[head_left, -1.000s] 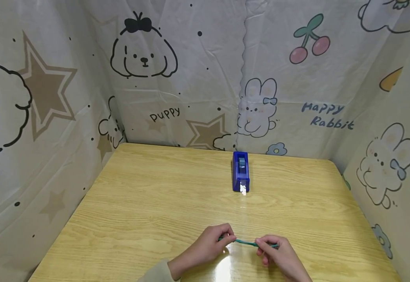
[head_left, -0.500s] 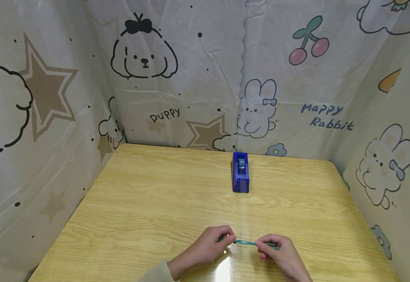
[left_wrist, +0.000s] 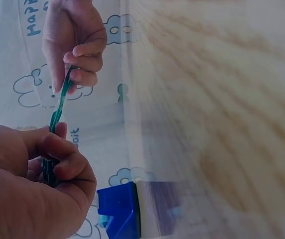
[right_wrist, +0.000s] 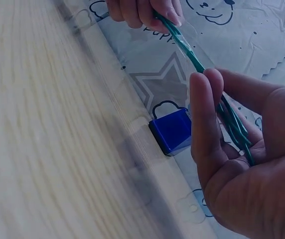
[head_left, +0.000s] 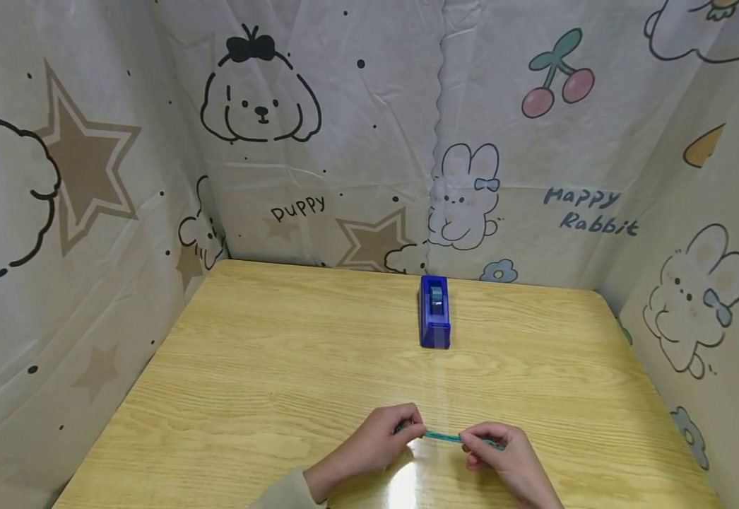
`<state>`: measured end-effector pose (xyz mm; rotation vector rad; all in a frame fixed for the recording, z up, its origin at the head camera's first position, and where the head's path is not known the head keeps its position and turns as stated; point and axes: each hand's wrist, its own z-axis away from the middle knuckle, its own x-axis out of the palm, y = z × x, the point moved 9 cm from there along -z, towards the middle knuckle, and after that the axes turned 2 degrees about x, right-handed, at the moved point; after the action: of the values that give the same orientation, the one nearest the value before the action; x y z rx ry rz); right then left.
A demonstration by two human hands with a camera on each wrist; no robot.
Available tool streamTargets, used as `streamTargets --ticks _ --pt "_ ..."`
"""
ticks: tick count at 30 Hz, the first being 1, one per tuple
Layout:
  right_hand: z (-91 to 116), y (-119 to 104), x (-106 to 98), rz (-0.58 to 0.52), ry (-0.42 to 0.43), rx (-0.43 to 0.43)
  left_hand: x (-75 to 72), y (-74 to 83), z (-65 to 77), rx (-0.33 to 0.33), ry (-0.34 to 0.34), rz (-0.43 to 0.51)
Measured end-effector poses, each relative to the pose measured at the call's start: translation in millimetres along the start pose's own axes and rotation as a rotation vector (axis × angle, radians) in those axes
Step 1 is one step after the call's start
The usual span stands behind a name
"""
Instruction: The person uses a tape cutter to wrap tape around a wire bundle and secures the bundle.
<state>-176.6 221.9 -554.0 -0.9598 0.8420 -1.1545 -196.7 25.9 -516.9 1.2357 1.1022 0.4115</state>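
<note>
A thin teal-green bundle of cord strands stretches between both hands, low over the front of the table. My left hand pinches its left end between thumb and fingers, with part of the bundle tucked inside the curled fingers. Farther along, my right hand pinches the bundle with thumb and fingertips. Loose strands run back toward that palm in the right wrist view. On the span between the hands lies a shiny clear strip, like adhesive tape.
A blue tape dispenser with a roll in it stands toward the back of the wooden table, beyond the hands. Cloth curtains with cartoon prints enclose the table's back and sides.
Both hands keep almost the same place and hold on the cord bundle, which has turned slightly between them. A white glint at the front of the dispenser has vanished.
</note>
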Motion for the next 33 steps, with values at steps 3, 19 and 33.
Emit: streamTargets --ticks 3,19,33 --pt "-1.1 2.4 0.7 0.01 -0.021 0.017 -0.4 2.6 0.4 0.023 0.004 0.005" --pt "-1.9 2.4 -4.5 0.009 0.019 0.031 -1.5 -7.2 -3.1 -0.063 0.021 0.069" --pt "-1.5 -1.7 -1.1 -0.029 0.007 0.0 -1.0 -9.5 -8.5 -0.086 -0.04 -0.007"
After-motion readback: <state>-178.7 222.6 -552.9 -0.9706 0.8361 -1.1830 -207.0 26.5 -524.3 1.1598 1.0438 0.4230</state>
